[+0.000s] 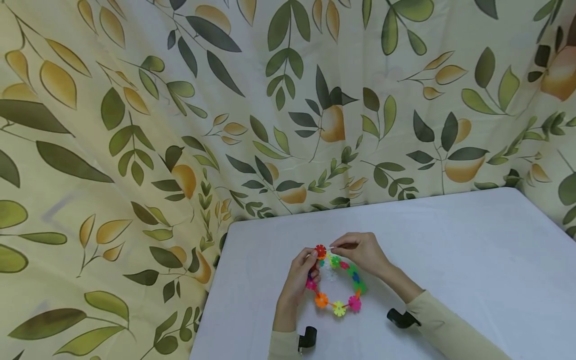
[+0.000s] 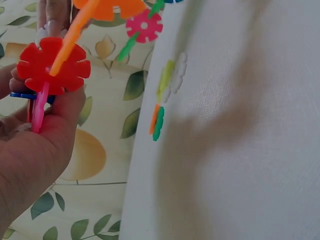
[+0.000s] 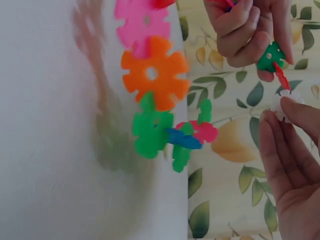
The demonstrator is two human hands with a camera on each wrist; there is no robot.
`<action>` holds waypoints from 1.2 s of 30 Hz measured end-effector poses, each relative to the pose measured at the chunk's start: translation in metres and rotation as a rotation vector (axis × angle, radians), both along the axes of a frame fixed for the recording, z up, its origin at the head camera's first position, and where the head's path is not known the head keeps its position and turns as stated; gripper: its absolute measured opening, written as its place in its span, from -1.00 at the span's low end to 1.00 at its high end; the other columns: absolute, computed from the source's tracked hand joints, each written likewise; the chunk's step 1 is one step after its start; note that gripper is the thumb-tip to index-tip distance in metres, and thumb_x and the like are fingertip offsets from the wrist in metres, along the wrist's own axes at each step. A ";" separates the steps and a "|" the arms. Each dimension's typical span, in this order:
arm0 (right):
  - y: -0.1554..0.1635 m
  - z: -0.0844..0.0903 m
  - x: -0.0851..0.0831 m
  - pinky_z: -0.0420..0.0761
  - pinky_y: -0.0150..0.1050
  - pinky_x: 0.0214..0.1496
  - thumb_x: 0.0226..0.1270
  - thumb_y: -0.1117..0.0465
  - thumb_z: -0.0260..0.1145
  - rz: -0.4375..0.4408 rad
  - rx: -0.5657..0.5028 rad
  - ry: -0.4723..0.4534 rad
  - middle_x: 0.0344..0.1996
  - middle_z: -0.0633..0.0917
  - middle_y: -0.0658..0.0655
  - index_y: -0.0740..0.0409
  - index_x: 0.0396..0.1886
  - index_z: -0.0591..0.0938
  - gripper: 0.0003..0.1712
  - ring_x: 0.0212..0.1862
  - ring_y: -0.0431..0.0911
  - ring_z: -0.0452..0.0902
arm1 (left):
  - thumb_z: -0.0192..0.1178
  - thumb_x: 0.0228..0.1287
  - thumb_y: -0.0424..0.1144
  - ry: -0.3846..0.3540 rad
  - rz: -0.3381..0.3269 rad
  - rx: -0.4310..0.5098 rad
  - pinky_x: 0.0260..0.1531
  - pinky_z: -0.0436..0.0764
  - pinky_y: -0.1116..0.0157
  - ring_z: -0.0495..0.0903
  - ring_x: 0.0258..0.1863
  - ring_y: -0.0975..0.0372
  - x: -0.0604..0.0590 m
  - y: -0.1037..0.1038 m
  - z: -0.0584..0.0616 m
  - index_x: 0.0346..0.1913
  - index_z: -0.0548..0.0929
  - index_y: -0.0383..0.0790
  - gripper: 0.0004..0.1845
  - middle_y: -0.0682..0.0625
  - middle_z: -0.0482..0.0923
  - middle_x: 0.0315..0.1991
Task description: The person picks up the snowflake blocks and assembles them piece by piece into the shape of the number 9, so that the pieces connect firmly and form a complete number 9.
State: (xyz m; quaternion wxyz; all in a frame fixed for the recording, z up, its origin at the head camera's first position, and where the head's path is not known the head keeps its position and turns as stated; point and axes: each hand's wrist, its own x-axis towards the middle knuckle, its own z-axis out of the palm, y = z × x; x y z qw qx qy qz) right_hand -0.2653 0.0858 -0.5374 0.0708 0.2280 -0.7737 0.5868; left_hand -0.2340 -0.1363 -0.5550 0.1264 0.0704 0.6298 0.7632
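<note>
A chain of bright, notched plastic flower discs curves in a loop between my hands; its yellow disc (image 1: 339, 309) and orange disc (image 1: 321, 300) hang at the near side. My left hand (image 1: 298, 277) grips one end, with a red disc (image 2: 54, 66) by its thumb and a green disc (image 3: 271, 57) at its fingers. Between the thumb and fingers of my right hand (image 1: 366, 254) is a white disc (image 3: 285, 104). It meets the edge of a red disc (image 3: 282, 76) set on the green one; whether they are slotted together I cannot tell.
White table (image 1: 441, 250) under both hands; a leaf-patterned curtain (image 1: 288, 125) hangs behind it and to the left. White pieces (image 1: 330, 274) show through the loop. Black wrist-worn devices (image 1: 401, 318) sit at both sleeves.
</note>
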 end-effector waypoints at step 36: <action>-0.007 -0.013 0.004 0.75 -0.29 -0.25 0.13 0.43 0.60 -0.027 -0.031 0.232 -0.37 0.82 -0.05 0.09 -0.30 0.87 -0.82 -0.30 -0.16 0.76 | 0.00 0.67 -0.03 0.017 -0.033 -0.035 -0.57 0.33 0.48 0.22 -0.55 0.31 0.002 0.004 -0.005 0.12 0.43 -0.54 -0.50 0.01 0.34 -0.42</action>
